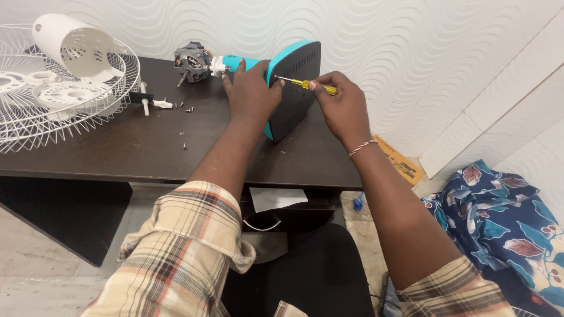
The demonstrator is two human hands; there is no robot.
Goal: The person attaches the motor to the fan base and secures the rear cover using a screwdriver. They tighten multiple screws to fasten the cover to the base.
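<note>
I sit at a dark table (117, 147) against a white wavy wall (411, 47), a floral cloth (499, 217) on the floor to my right. A white grille (35, 117), screws (187, 108) and a motor (192, 60) lie on the table. My left hand (251, 88) lies flat, fingers spread, on the fan base (294, 88), which stands on edge. My right hand (343, 103) grips a screwdriver (305, 84), tip against the base.

The left hand (251, 88) presses on the teal fan base (294, 88) standing on the dark surface (147, 147). At three o'clock of it, the right hand (343, 103) holds a yellow screwdriver (305, 84), tip against the base. A white fan grille (53, 100) lies at nine o'clock.
</note>
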